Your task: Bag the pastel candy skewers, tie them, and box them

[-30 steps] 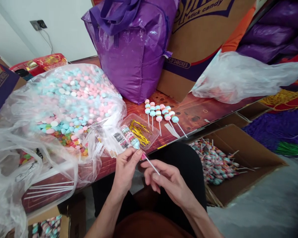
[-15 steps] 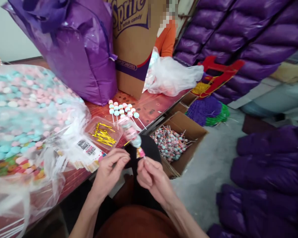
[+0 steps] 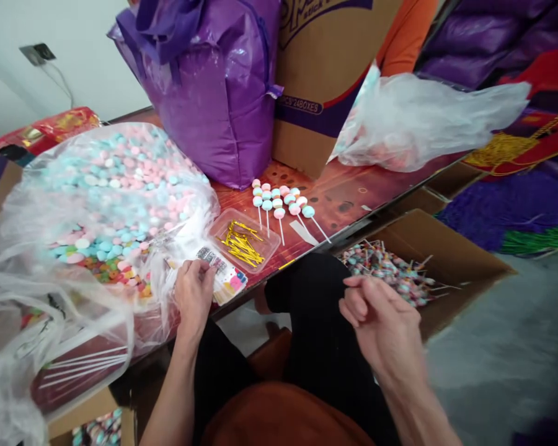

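Observation:
My left hand (image 3: 193, 291) rests at the table edge, its fingers curled and pinching the top of a stack of printed clear wrappers (image 3: 225, 277). My right hand (image 3: 381, 319) hovers over my lap beside the cardboard box of wrapped candy sticks (image 3: 451, 260). Its fingers are loosely curled and nothing shows in them. Several unwrapped candy sticks (image 3: 281, 201) lie in a row on the red table (image 3: 344, 198). A clear tray of gold twist ties (image 3: 244, 243) sits between them and the wrappers.
A big clear bag of pastel candies (image 3: 111, 179) fills the table's left. Behind stand a purple bag (image 3: 214, 87), a cardboard carton (image 3: 325, 80) and a crumpled clear bag (image 3: 428, 121). Loose white sticks (image 3: 88, 362) lie front left. A person's orange sleeve (image 3: 407, 31) shows behind the carton.
The wrapped candy stick held in both hands is gone from them. My right hand moved right toward the box; my left hand went to the wrapper stack. The view swung back left.

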The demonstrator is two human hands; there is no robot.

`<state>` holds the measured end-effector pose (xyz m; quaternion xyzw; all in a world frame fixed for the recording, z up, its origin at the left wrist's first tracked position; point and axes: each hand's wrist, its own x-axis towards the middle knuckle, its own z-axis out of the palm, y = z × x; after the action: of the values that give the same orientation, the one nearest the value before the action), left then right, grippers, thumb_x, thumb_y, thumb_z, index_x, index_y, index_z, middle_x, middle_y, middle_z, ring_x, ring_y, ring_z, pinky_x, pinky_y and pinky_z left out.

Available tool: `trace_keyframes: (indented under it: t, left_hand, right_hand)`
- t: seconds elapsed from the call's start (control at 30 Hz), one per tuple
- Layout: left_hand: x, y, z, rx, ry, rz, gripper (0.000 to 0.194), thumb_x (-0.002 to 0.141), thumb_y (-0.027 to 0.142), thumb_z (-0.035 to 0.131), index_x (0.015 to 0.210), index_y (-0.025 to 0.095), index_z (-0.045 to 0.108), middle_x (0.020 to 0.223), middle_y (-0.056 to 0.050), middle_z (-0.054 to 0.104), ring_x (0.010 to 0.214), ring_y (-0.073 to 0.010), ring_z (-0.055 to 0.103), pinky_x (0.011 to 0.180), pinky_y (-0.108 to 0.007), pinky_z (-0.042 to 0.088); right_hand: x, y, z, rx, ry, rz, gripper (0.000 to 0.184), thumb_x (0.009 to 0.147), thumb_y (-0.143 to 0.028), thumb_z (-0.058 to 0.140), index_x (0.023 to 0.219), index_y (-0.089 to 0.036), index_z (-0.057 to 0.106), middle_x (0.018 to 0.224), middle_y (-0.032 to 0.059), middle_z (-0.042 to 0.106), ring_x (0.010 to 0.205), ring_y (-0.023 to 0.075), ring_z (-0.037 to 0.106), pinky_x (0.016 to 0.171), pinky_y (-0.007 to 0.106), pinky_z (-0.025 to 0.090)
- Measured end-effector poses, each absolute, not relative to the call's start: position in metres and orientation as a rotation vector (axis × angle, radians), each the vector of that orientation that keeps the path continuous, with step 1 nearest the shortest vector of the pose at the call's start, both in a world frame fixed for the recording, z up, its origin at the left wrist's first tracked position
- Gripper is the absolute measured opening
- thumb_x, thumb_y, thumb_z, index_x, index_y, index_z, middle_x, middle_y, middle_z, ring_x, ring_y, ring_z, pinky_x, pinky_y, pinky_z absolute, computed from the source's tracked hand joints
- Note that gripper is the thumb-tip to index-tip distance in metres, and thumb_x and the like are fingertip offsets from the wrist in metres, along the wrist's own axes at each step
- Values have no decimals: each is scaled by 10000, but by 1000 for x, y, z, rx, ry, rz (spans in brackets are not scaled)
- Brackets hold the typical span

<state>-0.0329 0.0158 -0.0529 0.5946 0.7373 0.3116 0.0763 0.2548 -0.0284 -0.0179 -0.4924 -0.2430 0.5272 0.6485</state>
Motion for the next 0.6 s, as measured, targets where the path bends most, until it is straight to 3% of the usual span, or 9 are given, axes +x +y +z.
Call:
trace_keyframes:
  t: [0.1,0.2,0.33,0.4,0.53,0.6]
  left_hand:
    - [-35,17,-50,1673,2099,1051,139,839,310,625,739,213,619,765,-17,583,696,-184,532,691,-312,405]
    - [-40,9,-44,1392,1885,1225,188,803,369,673,746,200,613,691,7,545,640,-156,495,629,-280,392]
    - [-44,-9,-28,1047,1648,1261,283,757,432,739,780,176,622,673,18,555,619,-126,474,593,-245,381]
    - [-44,-16,-20,956,1561,1287,304,742,438,764,779,170,625,687,15,570,633,-119,481,601,-234,391]
    - [-37,-20,-12,946,1531,1380,301,735,423,794,764,171,633,685,23,560,638,-105,465,597,-211,386]
    - [-30,-21,-13,938,1566,1429,319,747,440,789,713,174,616,634,34,519,600,-96,428,563,-204,356]
  right_hand:
    - [223,-21,-12,-1157,-823,1246,234,877,-394,683,833,-168,726,532,-44,447,475,67,369,427,184,279]
    - [192,-15,-17,-1232,-1131,1319,245,911,-388,615,867,-168,712,633,-10,550,535,92,453,474,207,363]
    - [154,-10,-26,-1292,-1318,1301,302,857,-382,660,1068,-167,669,873,40,645,666,132,552,573,241,468]
    - [139,-8,-28,-1274,-1288,1340,362,811,-367,709,1107,-165,656,858,26,639,647,126,535,569,241,462]
    - [123,-3,-28,-1141,-1077,1496,199,806,-359,714,848,-169,674,604,-55,490,515,85,387,487,218,349]
    - [124,0,-28,-1107,-1013,1492,229,825,-380,705,755,-172,638,572,-65,446,498,75,330,470,217,297]
